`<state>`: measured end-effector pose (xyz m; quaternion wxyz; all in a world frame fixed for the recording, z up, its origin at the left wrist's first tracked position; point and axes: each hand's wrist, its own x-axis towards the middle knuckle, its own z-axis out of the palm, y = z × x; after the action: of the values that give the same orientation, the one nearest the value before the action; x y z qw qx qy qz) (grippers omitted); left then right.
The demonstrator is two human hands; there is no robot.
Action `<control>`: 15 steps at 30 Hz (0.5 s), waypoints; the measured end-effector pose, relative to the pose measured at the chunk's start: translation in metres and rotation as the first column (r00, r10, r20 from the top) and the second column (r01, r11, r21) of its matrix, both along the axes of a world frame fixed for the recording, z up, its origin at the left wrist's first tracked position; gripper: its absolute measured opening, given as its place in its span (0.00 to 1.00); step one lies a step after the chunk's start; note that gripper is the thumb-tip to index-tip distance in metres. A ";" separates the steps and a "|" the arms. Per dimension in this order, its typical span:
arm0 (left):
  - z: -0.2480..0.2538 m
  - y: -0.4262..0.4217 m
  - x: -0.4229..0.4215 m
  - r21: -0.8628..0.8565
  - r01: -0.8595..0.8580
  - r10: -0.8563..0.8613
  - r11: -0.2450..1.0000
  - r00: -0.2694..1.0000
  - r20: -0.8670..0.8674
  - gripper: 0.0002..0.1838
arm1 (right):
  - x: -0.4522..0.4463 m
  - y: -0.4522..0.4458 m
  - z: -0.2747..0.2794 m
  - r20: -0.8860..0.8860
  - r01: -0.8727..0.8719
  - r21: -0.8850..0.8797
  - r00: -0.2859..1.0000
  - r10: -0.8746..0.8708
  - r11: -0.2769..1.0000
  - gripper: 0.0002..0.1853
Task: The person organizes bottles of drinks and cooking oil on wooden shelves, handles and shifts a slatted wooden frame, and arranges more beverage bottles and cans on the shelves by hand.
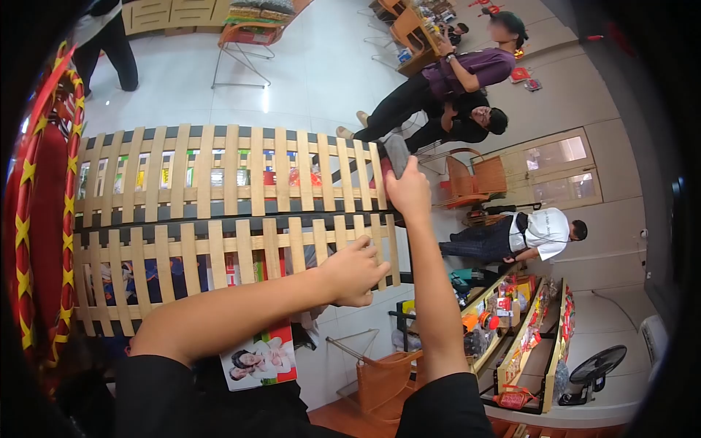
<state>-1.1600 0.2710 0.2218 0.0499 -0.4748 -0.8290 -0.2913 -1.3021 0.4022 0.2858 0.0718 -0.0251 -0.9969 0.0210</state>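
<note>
My right hand is closed on a dark grey cloth at the right end of a slatted wooden rack. The rack has pale slats on a dark frame, in two long sections. Over the nearer section, my left hand is loosely closed with fingers curled; its palm is hidden, so I cannot see whether it holds anything. Colourful packages show through the gaps. A printed box with a picture of a person lies below my left forearm.
Several people stand beyond the rack, one in a purple shirt and one in a white shirt. Orange chairs stand nearby. Shelves of goods and a black fan are at right. Red-and-yellow trim borders the left.
</note>
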 end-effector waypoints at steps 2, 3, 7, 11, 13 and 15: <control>-0.002 0.000 0.001 0.022 -0.004 0.004 1.000 1.000 -0.012 0.24 | -0.001 0.000 0.001 0.005 -0.015 -0.005 1.000 0.015 1.000 0.30; -0.003 0.000 0.000 0.037 -0.009 0.010 0.999 1.000 -0.021 0.24 | -0.002 0.001 0.001 0.005 -0.032 -0.004 0.999 0.032 0.999 0.30; 0.001 0.001 -0.001 -0.069 0.017 -0.016 0.997 1.000 0.018 0.26 | -0.008 0.007 -0.005 -0.033 -0.077 -0.011 0.997 0.077 0.997 0.32; 0.001 0.000 0.000 -0.085 0.019 -0.018 0.996 1.000 0.014 0.27 | -0.005 0.005 -0.004 -0.032 -0.091 -0.042 0.995 0.090 0.995 0.32; 0.007 -0.002 -0.002 -0.123 0.036 -0.032 0.992 0.999 0.037 0.27 | -0.008 0.004 -0.003 -0.025 -0.098 -0.051 0.995 0.097 0.994 0.31; 0.007 -0.002 -0.002 -0.118 0.033 -0.030 0.992 0.999 0.031 0.28 | -0.009 0.006 -0.005 -0.018 -0.100 -0.054 0.995 0.099 0.994 0.31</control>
<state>-1.1620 0.2690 0.2283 0.0049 -0.4857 -0.8377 -0.2495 -1.3111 0.4081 0.2809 0.0775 0.0227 -0.9954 0.0521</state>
